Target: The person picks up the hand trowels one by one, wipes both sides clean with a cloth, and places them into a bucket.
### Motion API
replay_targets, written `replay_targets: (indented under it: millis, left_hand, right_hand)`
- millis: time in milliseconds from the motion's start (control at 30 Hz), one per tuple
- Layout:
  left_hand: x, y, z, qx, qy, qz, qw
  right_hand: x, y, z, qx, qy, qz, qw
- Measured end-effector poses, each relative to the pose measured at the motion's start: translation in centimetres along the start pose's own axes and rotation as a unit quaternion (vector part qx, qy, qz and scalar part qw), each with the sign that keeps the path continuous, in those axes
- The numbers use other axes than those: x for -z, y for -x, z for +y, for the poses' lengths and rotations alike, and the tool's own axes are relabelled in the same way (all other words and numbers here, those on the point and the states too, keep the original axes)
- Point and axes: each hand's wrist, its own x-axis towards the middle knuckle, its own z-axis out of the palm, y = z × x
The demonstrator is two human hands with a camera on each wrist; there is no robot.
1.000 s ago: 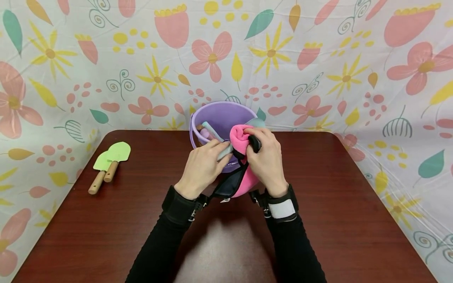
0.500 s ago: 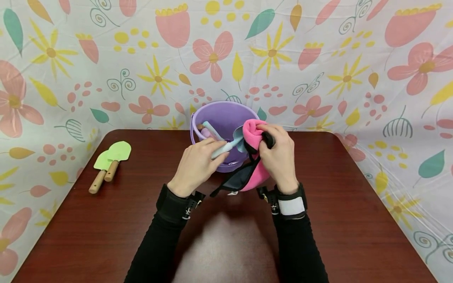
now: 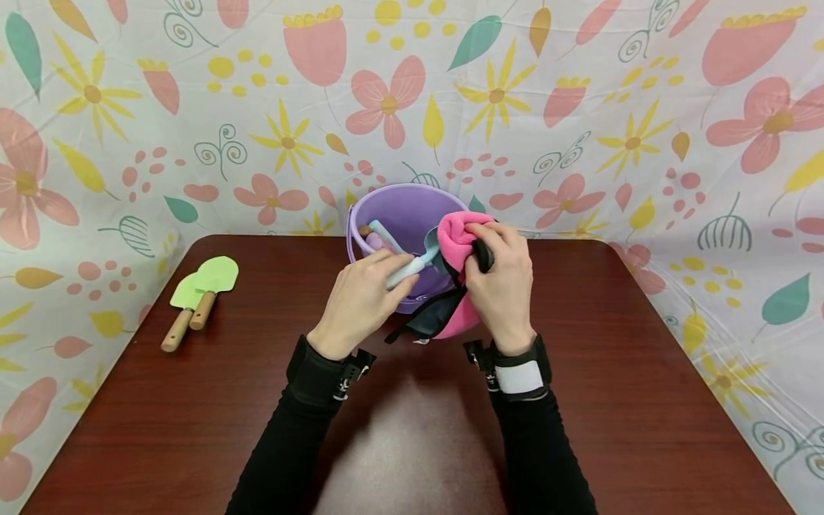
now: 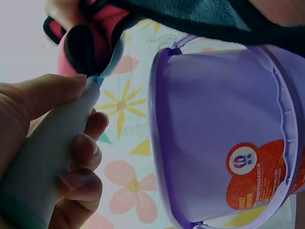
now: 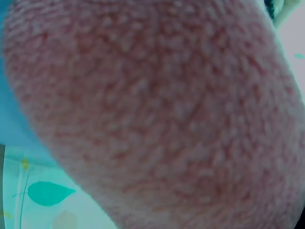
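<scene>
In the head view, a purple bucket [image 3: 402,214] stands at the centre of the frame on the far part of the dark red counter [image 3: 644,372]. Inside it, toward its left wall, leans a pale blue handle [image 3: 385,236], with something pinkish beside it that is too hidden to name. Just in front of the bucket, the left hand [image 3: 363,300] has its grip wrapped round the pale handle of a small blue trowel [image 3: 412,266], whose blade disappears into the pink cloth [image 3: 453,243]. The right hand [image 3: 505,286] has its grip closed over that cloth, bunched round the blade, with the cloth's dark-edged lower part hanging down toward the counter. Compared with half a second ago, the right hand and cloth have slid a little left and down along the blade, while the left hand has barely shifted. At the left of the frame, two green shovels [image 3: 202,286] with wooden handles lie side by side on the counter.

In the left wrist view, the fingers [image 4: 88,148] curl round the trowel's pale handle [image 4: 52,143] at lower left, thumb along its top. The cloth [image 4: 95,38] sits at upper left, over the blade. The bucket [image 4: 219,133] fills the right side, with a red label low on its wall.

In the right wrist view, the fuzzy pink cloth [image 5: 157,109] fills nearly the whole frame.
</scene>
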Motion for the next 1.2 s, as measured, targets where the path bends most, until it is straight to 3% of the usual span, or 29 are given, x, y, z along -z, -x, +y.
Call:
replay_targets:
  millis: [400,667,867,1067,1200]
  left_hand:
    - [-0.2,-0.1,-0.1,0.009,-0.011,0.023,0.9996]
    - [-0.1,-0.1,-0.3,0.019,0.006,0.024,0.9995]
    - [0.1,-0.1,-0.2,0.033,0.039,0.027,0.9984]
    - [0.2,0.0,-0.5,0.031,0.077,0.035,0.9959]
    - [0.3,0.1,-0.6,0.031,0.132,0.048,0.9896]
  right_hand:
    - [-1.0,0.7,-1.4,0.038,-0.022,-0.074,0.996]
    - [-0.4,0.5,-1.5,0.035,-0.021,-0.092,0.995]
    - [0.3,0.2,-0.7,0.008,-0.021,-0.075,0.997]
    - [1.3,-0.4,0.9,-0.011,-0.033,-0.024,0.999]
    - [2.2,-0.7,1.7,-0.07,-0.061,0.016,0.996]
